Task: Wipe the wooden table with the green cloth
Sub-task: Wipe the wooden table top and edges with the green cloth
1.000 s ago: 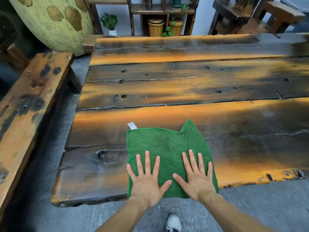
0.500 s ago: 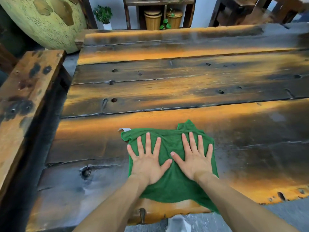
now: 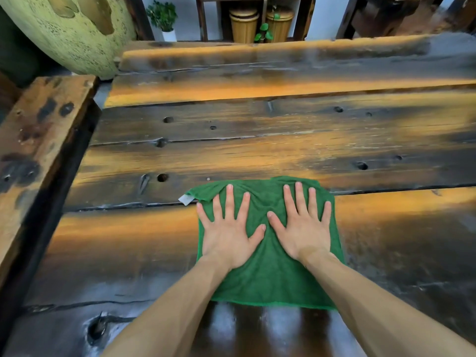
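The green cloth [image 3: 270, 279] lies spread flat on the dark, orange-streaked wooden table [image 3: 257, 150], near its middle planks. Both of my hands rest palm-down on the cloth's far half, fingers spread. My left hand [image 3: 229, 233] covers the cloth's left side, close to a small white tag at its corner. My right hand [image 3: 301, 228] lies beside it on the right side, thumbs nearly touching. Neither hand curls around the fabric; they press it against the wood. The table surface just behind the cloth looks wet and shiny.
A wooden bench [image 3: 31, 150] runs along the table's left side. A large yellow-green pot [image 3: 72, 29] stands at the far left corner. Beyond the far edge are a small potted plant [image 3: 163, 16] and two bamboo bins [image 3: 244, 24] under a shelf.
Both hands have pushed the cloth forward, away from the near edge and across the plank seam. The cloth's far edge has bunched slightly. A wet sheen trails behind it.
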`<state>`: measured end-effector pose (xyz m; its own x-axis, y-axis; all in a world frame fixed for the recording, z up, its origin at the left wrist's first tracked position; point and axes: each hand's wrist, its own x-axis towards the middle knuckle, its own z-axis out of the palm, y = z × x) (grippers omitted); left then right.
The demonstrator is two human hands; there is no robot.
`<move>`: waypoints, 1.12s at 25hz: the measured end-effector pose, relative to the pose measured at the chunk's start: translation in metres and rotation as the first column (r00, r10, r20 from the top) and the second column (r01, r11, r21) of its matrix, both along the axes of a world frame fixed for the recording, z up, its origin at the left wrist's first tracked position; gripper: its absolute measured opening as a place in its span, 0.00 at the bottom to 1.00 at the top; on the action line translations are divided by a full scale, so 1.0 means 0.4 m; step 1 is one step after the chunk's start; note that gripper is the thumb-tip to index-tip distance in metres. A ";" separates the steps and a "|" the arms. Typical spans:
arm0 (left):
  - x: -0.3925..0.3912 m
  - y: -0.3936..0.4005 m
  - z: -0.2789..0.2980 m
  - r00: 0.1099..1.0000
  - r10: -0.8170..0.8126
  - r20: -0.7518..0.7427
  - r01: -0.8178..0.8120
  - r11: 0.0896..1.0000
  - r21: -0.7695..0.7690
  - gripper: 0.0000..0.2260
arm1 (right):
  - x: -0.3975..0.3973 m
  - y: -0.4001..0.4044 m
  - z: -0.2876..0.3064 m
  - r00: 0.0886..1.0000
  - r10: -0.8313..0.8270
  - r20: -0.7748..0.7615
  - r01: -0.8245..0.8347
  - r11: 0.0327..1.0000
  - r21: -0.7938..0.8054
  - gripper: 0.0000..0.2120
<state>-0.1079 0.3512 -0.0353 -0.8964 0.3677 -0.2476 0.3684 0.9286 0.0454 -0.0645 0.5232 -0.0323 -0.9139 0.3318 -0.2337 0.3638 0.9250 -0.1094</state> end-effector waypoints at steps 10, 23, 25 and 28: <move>-0.283 0.110 -0.013 0.998 0.025 -0.055 -0.023 0.999 0.023 0.37 | -0.294 0.112 -0.017 0.996 0.036 -0.086 -0.034 0.999 0.027 0.36; -0.739 0.230 -0.016 0.994 0.069 -0.083 -0.065 0.997 0.042 0.37 | -0.744 0.248 -0.023 0.989 0.093 -0.115 -0.087 0.995 0.052 0.36; -0.804 0.245 -0.017 0.992 0.089 -0.090 -0.085 0.995 0.043 0.37 | -0.812 0.264 -0.027 0.986 0.097 -0.134 -0.091 0.995 0.050 0.36; -0.894 0.266 -0.014 0.990 0.107 -0.092 -0.104 0.994 0.038 0.37 | -0.912 0.293 -0.025 0.983 0.107 -0.148 -0.103 0.994 0.030 0.36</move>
